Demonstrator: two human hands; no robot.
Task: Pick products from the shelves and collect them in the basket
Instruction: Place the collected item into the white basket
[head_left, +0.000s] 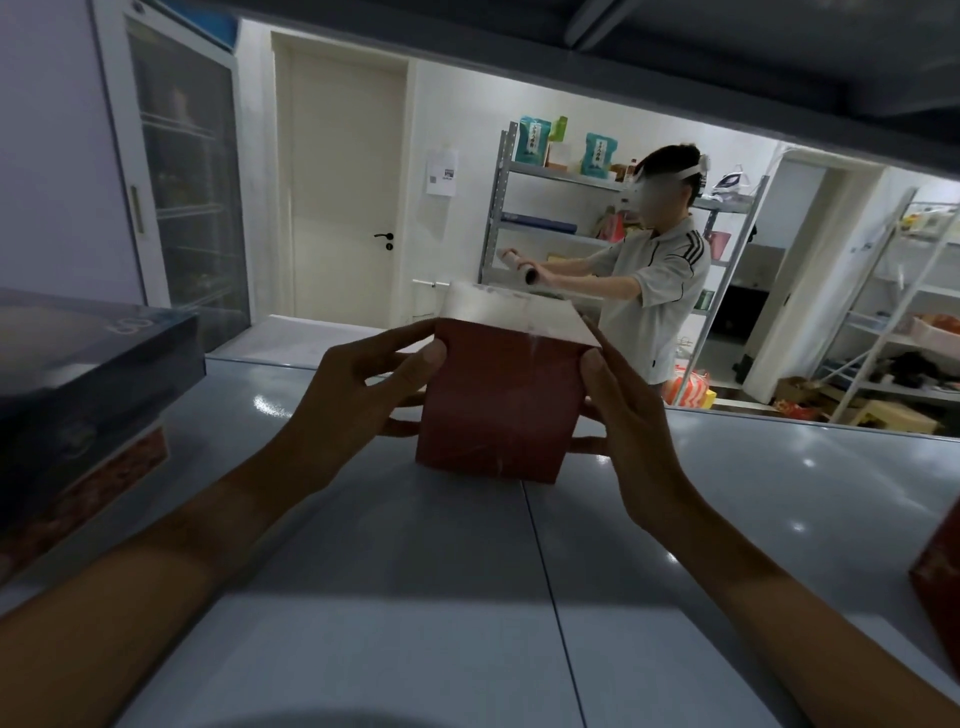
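A dark red box (498, 405) with a pale top stands on the grey shelf board (363, 597) in the middle of the view. My left hand (358, 395) grips its left side, thumb on the front upper corner and fingers round the side. My right hand (634, 431) grips its right side the same way. The box's base touches the shelf. No basket is in view.
A dark blue flat box (88, 374) lies on a patterned box at the left. Another red box (940, 577) pokes in at the right edge. Beyond the shelf a person (660, 275) works at a metal rack (556, 218); a white door (343, 182) is behind.
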